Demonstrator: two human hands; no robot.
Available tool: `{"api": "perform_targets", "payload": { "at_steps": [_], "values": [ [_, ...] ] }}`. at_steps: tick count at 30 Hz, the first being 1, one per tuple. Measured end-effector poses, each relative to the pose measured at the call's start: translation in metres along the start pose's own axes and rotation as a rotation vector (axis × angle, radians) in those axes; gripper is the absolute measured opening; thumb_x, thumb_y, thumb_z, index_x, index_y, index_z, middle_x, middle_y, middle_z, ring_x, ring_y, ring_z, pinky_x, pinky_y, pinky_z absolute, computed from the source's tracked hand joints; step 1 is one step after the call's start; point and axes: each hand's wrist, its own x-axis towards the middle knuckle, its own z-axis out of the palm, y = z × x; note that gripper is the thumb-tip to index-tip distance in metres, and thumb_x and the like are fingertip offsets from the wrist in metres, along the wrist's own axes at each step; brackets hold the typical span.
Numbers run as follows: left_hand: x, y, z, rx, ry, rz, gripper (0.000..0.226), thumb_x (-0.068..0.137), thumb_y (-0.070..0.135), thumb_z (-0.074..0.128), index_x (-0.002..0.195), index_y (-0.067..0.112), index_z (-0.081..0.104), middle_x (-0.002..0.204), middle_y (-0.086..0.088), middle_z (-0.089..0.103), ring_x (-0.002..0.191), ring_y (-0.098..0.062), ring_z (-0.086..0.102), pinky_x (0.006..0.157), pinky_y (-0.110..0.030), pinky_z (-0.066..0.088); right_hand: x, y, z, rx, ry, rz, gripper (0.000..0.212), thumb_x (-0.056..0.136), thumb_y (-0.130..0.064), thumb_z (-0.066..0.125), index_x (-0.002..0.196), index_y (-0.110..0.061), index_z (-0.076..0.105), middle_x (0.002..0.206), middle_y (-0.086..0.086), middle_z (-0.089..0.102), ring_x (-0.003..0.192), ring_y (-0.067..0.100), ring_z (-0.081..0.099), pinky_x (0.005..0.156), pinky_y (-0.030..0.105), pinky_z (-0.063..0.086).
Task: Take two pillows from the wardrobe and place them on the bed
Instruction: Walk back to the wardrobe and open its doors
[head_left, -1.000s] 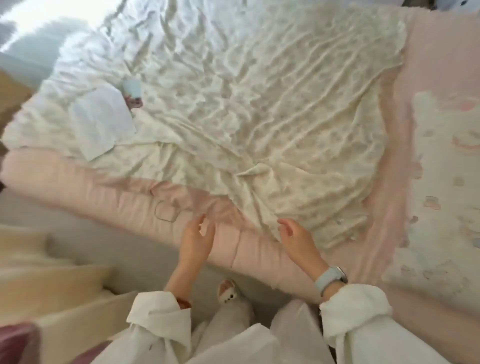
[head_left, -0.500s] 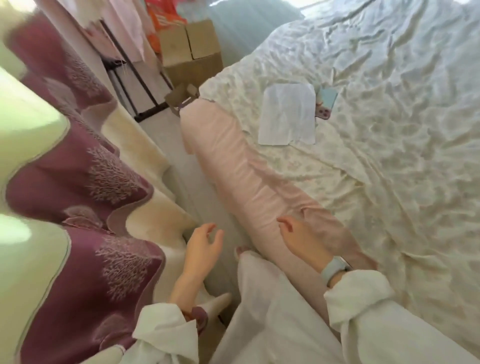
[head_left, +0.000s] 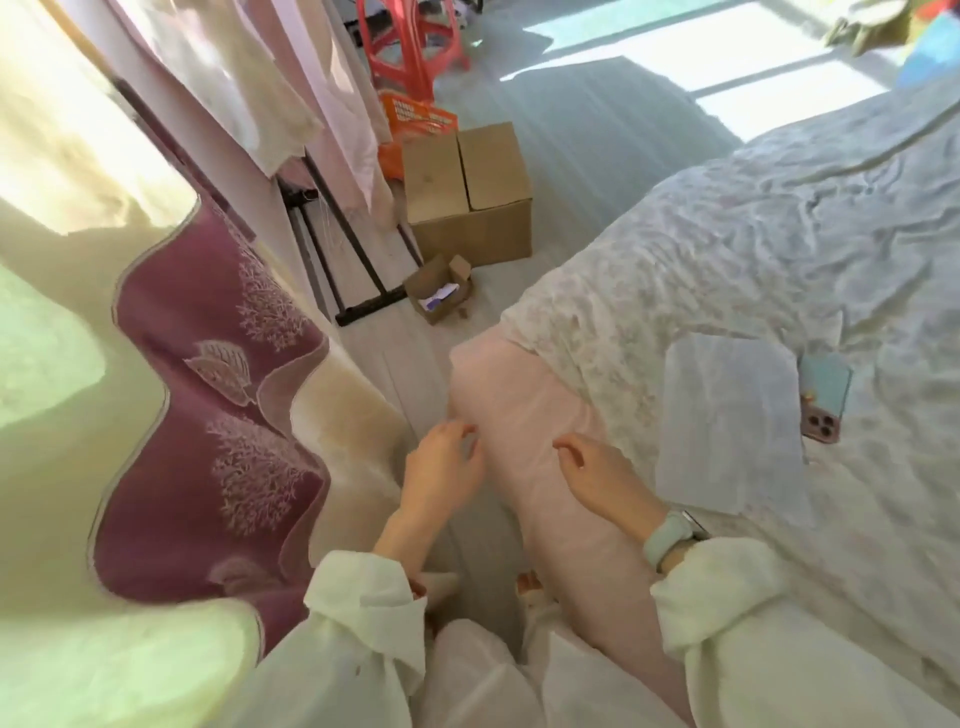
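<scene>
The bed with a pink mattress side and a crumpled white floral sheet fills the right half. My left hand hovers over the narrow floor strip beside the bed, fingers loosely curled and apart, holding nothing. My right hand, with a pale green watch on the wrist, hangs over the pink bed edge, fingers apart and empty. No pillow and no wardrobe are visible in this view.
A purple and cream curtain hangs at left. A clothes rack with hanging garments, a closed cardboard box, a small open box and a red stool stand ahead. A white paper and a phone lie on the bed.
My view has swung left, from facing the bed to looking along its side toward the rack and boxes. Both hands stayed empty and moved closer together.
</scene>
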Motion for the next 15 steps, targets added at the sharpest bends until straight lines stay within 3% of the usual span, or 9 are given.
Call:
{"api": "perform_targets", "payload": {
  "at_steps": [7, 11, 15],
  "values": [
    [0.156, 0.000, -0.098, 0.019, 0.056, 0.038, 0.029, 0.093, 0.023, 0.049, 0.118, 0.011, 0.057, 0.122, -0.009, 0.058, 0.109, -0.024, 0.054, 0.095, -0.035, 0.041, 0.149, -0.090, -0.043, 0.013, 0.120, -0.047, 0.028, 0.094, -0.013, 0.040, 0.116, -0.008, 0.057, 0.121, 0.014, 0.061, 0.110, 0.028, 0.055, 0.096, 0.036, 0.042],
    [0.271, 0.007, -0.148, 0.083, 0.070, 0.198, 0.023, 0.092, 0.024, 0.049, 0.109, 0.014, 0.061, 0.113, -0.008, 0.061, 0.100, -0.024, 0.057, 0.086, -0.038, 0.047, 0.242, -0.133, -0.073, 0.046, 0.255, -0.002, 0.027, 0.094, -0.014, 0.041, 0.113, -0.006, 0.059, 0.115, 0.017, 0.063, 0.106, 0.032, 0.056, 0.093, 0.039, 0.044],
    [0.375, 0.035, -0.187, 0.210, -0.051, 0.399, 0.027, 0.092, 0.027, 0.047, 0.115, 0.017, 0.058, 0.116, -0.005, 0.060, 0.100, -0.022, 0.057, 0.086, -0.035, 0.047, 0.311, -0.163, -0.107, 0.119, 0.413, 0.129, 0.028, 0.095, -0.016, 0.041, 0.115, -0.007, 0.058, 0.114, 0.016, 0.064, 0.105, 0.031, 0.057, 0.091, 0.039, 0.045]
  ]
}}
